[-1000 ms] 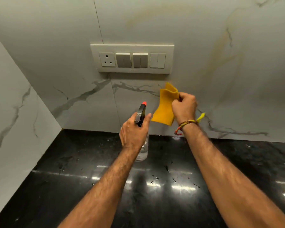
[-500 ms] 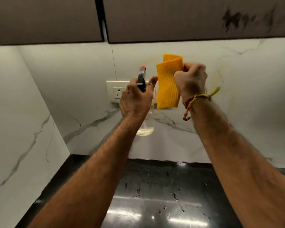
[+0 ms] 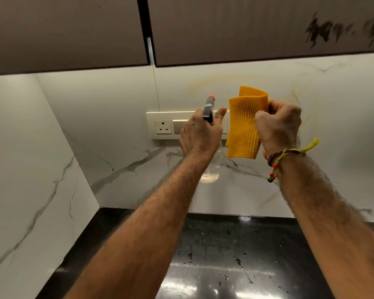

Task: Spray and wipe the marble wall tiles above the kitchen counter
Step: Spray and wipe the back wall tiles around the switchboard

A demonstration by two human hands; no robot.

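My left hand [image 3: 200, 134] grips a clear spray bottle [image 3: 209, 172] by its dark trigger head, whose red nozzle points at the white marble wall tiles [image 3: 117, 100]. The hand hides most of the bottle; only its clear base shows below the wrist. My right hand [image 3: 279, 126] holds a folded yellow cloth [image 3: 243, 128] upright, just right of the bottle and in front of the wall. Both hands are raised at switch-plate height, close together but apart.
A cream switch plate with a socket [image 3: 163, 126] sits on the wall behind my left hand. Dark upper cabinets [image 3: 246, 29] hang overhead. The black counter [image 3: 225, 255] below carries water drops. A marble side wall [image 3: 26, 169] closes the corner at left.
Both hands rose from near the counter to switch-plate height, carrying bottle and cloth. My view tilted up, bringing the upper cabinets into sight.
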